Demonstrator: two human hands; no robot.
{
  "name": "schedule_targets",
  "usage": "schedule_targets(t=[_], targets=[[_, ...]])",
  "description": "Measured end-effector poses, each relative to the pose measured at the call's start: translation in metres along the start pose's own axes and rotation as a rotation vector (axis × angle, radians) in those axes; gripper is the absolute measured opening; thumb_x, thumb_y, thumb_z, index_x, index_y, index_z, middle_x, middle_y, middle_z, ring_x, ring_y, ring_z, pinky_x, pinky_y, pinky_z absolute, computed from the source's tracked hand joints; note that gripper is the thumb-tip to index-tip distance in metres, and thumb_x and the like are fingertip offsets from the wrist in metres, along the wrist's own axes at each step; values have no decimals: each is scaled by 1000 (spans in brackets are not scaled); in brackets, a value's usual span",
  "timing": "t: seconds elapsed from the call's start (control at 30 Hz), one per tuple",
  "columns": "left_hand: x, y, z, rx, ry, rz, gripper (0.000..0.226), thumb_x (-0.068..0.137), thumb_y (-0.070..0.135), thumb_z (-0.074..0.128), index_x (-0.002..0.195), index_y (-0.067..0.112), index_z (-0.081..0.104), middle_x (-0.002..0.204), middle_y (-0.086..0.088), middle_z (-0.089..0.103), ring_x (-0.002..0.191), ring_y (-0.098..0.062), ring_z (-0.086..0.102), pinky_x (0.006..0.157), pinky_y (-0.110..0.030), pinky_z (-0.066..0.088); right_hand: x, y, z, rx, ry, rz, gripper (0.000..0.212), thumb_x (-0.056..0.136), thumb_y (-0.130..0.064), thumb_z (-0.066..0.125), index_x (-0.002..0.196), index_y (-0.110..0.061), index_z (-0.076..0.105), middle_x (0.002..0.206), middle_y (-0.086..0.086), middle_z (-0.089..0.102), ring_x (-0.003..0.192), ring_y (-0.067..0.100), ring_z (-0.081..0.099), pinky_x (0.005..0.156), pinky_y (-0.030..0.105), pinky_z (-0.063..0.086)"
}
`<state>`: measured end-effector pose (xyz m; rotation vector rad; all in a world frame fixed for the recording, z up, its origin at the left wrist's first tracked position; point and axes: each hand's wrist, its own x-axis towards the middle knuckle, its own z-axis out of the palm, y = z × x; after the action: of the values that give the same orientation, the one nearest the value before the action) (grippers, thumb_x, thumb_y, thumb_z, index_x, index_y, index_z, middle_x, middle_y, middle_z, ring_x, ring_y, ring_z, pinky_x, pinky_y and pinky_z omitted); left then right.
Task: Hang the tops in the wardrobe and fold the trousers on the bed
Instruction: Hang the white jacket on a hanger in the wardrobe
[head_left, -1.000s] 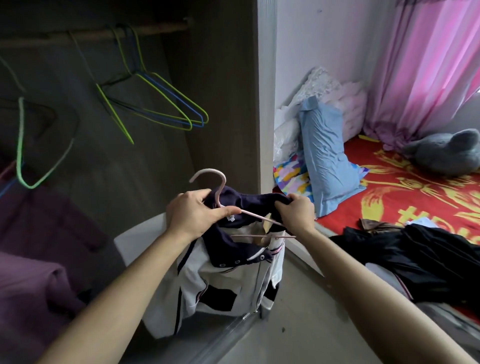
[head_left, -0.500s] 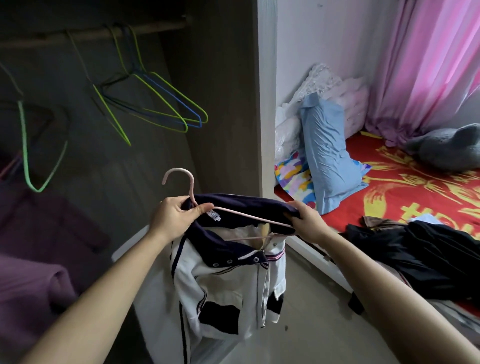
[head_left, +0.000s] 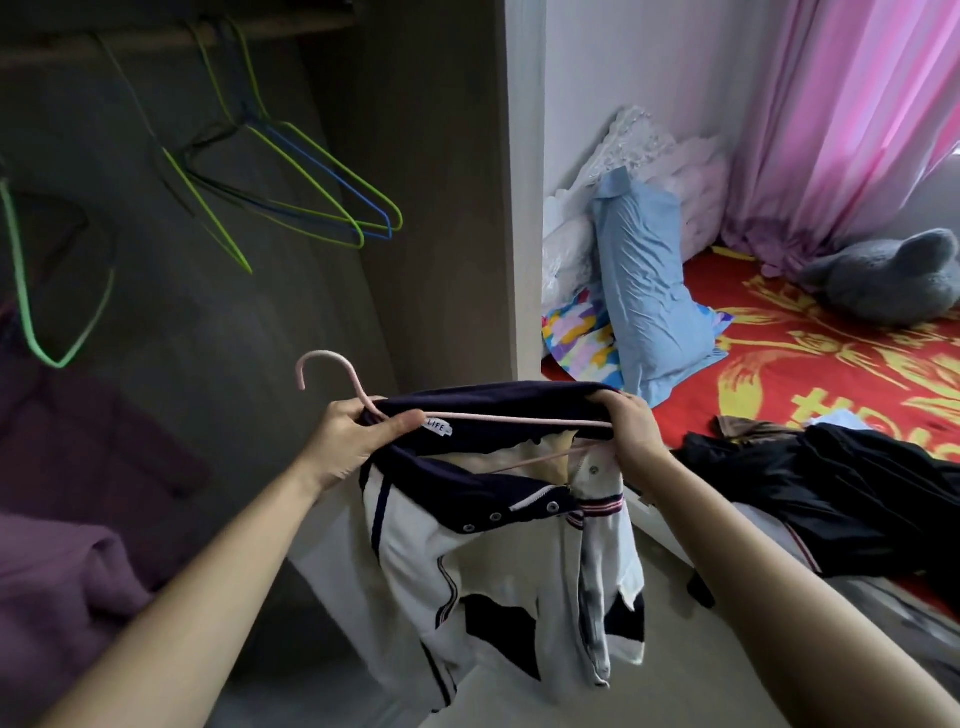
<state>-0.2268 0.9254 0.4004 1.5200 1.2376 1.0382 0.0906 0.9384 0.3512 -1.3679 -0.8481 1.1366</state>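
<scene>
Before the open wardrobe (head_left: 447, 260), the left hand (head_left: 358, 441) pinches the pink hanger (head_left: 519, 418) at its neck while the right hand (head_left: 629, 431) grips its far end along with the white-and-navy top (head_left: 493, 571)

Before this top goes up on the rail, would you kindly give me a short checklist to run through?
1. Left hand grips the pink hanger just below its hook: ok.
2. Right hand holds the hanger's other end together with the collar of the white and navy top: ok.
3. Hanger seated in both shoulders of the top: cannot tell, as the fabric is bunched.
4. Hook free and pointing up: ok.
5. Bare stretch on the wardrobe rail beside the wire hangers: ok.
</scene>
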Motion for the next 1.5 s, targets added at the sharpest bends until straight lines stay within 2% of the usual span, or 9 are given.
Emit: schedule_targets(t=[0.17,0.33,0.47,0.67,0.87,1.03,1.23,1.4,1.5], targets=[[0,5,24,160,25,106,19,71,28,84,84,15,80,83,0,77,82,-18,74,76,-29,56,5,2,-14,-805,232,-428,36,93,-34,54,65,-15,42,56,2,48,60,30,45,57,37,31],[6,3,50,424,233,302,42,67,60,78,70,18,74,71,0,67,67,-23,66,64,-42,52,13,4,-36,-1192,238,-562,29,97,-36,53,83,-12,43,73,18,65,68,43,63,58,37,33],[16,-3,61,635,299,309,50,69,57,80,55,21,48,66,2,57,64,-25,59,57,-40,48,11,7,-38,-1202,193,-502,27,101,-35,46,86,-13,39,81,20,65,74,42,64,60,38,34],[22,-17,54,834,291,225,47,71,69,64,69,21,62,81,6,67,82,-26,67,67,-38,54,-11,-14,-13,-854,-21,-541,18,101,-21,50,84,-15,49,74,1,56,71,25,53,64,34,32],[26,-12,43,279,145,-6,32,69,17,88,67,1,61,67,-16,65,66,-18,54,67,-36,45,-33,-29,10,-545,-501,-254,19,102,-15,55,119,-11,62,110,11,69,101,24,68,89,39,56],[12,-3,42,228,-79,-69,25,69,-5,62,92,4,66,81,-5,64,78,-17,55,74,-32,44,-40,-27,29,-145,-480,-115,48,97,-3,58,139,-25,51,114,2,66,88,5,71,74,20,55],[8,20,39,-16,82,45,42,59,4,55,99,16,62,83,8,65,77,-4,58,73,-17,45,-38,-43,40,-749,-517,-470,22,95,-38,56,110,-28,67,94,-10,68,91,10,63,80,29,47],[13,33,37,-192,147,72,50,57,-1,53,107,0,57,89,0,65,84,-9,61,79,-24,49,-25,-51,35,-1278,-280,-1024,44,95,-60,39,98,-23,63,97,0,52,90,22,49,78,36,37],[18,40,39,-145,137,107,36,59,1,54,94,10,51,72,10,61,67,-2,55,63,-17,44,-22,-56,45,-1234,-361,-1049,36,102,-52,40,104,-19,56,103,2,53,94,25,51,79,38,39]])
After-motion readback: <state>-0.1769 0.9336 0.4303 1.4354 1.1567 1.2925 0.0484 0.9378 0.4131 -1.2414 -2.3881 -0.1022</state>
